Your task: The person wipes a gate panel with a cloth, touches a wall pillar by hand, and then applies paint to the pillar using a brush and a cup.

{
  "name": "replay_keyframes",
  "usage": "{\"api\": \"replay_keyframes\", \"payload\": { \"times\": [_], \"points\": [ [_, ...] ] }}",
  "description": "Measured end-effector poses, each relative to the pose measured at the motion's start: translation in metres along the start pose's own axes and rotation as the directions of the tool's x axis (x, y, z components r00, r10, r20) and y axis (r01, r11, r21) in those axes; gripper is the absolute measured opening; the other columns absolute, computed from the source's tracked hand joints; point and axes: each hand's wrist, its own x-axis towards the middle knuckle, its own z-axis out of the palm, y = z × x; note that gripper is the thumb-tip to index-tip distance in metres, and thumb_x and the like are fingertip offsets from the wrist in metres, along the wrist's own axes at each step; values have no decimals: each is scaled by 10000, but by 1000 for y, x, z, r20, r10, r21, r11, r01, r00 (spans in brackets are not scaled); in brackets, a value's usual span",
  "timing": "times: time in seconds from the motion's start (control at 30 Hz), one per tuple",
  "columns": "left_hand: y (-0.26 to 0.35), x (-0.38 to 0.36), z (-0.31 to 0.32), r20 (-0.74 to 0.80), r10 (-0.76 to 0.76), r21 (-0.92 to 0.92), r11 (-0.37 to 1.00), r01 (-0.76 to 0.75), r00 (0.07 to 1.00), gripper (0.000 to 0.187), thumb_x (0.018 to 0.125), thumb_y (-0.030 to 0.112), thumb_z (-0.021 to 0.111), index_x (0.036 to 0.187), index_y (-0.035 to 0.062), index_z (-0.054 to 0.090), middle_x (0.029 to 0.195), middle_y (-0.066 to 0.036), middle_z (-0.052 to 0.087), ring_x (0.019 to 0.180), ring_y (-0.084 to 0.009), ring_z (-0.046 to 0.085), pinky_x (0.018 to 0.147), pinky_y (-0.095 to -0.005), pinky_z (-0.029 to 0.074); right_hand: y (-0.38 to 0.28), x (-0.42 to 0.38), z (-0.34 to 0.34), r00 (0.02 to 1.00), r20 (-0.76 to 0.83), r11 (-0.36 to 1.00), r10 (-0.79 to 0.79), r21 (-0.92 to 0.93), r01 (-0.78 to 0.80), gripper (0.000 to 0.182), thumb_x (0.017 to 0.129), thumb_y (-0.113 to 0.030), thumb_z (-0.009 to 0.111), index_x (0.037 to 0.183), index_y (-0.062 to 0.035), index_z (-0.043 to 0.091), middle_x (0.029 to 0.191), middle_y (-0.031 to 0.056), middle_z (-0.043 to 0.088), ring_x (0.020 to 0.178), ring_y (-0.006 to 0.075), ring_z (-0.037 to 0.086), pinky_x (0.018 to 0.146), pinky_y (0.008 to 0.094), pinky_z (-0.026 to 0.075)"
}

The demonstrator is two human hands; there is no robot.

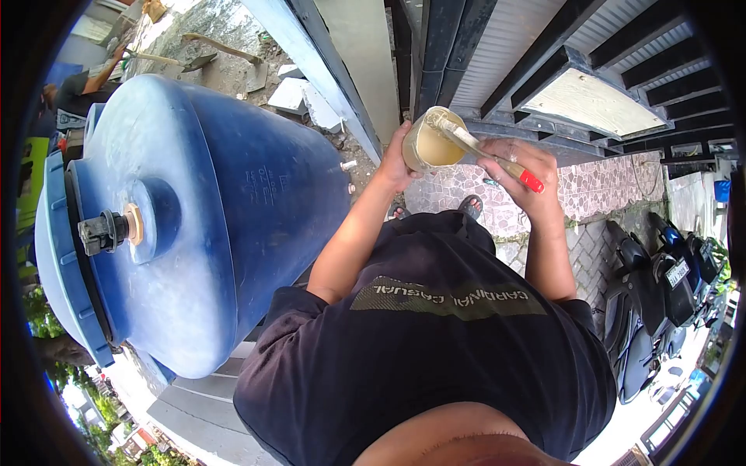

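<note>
My left hand [399,161] is wrapped around the side of a paint-smeared cup [422,150] that holds cream-coloured paint [437,147]. A paintbrush [507,166] with a red-tipped handle is in the closed fingers of my right hand [530,172]. Its bristle end, coated in pale paint, rests at the far rim of the cup. Pale smears of paint mark my right-hand fingers. Both hands are out in front of my dark shirt [435,311], above the tiled floor [579,190].
A large blue water tank [264,186] lies on its side close at my left. Dark metal framing [536,62] with a pale panel [594,102] runs ahead and right. Motorcycles [653,287] are parked at the right. Broken blocks [307,99] and a person's arm [101,78] are at upper left.
</note>
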Motion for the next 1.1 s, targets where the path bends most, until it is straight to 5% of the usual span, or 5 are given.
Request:
{"api": "replay_keyframes", "payload": {
  "times": [0.17, 0.57, 0.73, 0.87, 1.1],
  "points": [
    [-5, -3, -1, -134, 27, -108, 993, -41, 991, 666, 896, 607, 221, 1255, 111, 484, 1079, -101, 620, 872, -240, 627, 564, -340, 511, 5, -16, 16, 983, -137, 970, 125, 224, -92, 143, 721, -46, 726, 836, 15, 669, 857, 148, 672, 812, 264, 671, 723, 321, 526],
    [9, -14, -25, -54, 117, -75, 990, -121, 992, 627, 894, 564, 197, 1198, 113, 510, 926, -89, 641, 603, -195, 624, 324, -185, 330, 10, -26, 60, 919, -304, 872, 251, 483, -79, 151, 771, -64, 693, 879, 28, 641, 886, 167, 666, 841, 265, 654, 755, 318, 499],
    [23, -23, -13, -130, 98, -95, 989, -111, 987, 616, 895, 560, 216, 1159, 96, 523, 873, -104, 643, 550, -196, 610, 310, -181, 319, 3, -20, 63, 895, -166, 703, 415, 683, -199, 160, 794, -27, 662, 937, 42, 643, 920, 159, 672, 816, 205, 662, 749, 281, 506],
    [25, -25, -16, -108, 117, -84, 988, -126, 987, 636, 886, 590, 237, 1170, 95, 519, 880, -106, 651, 589, -196, 628, 323, -195, 323, 9, -18, 65, 934, -165, 812, 317, 556, -177, 179, 807, -26, 651, 961, 64, 627, 919, 165, 669, 796, 203, 665, 739, 279, 513],
    [18, -17, -14, -115, 123, -103, 986, -135, 986, 655, 885, 607, 246, 1218, 102, 498, 928, -97, 651, 649, -198, 646, 338, -204, 323, 23, -30, 67, 863, 20, 426, 504, 864, -269, 232, 874, -61, 573, 1052, 85, 547, 1076, 188, 548, 943, 312, 607, 809, 422, 565]
  ]
}}
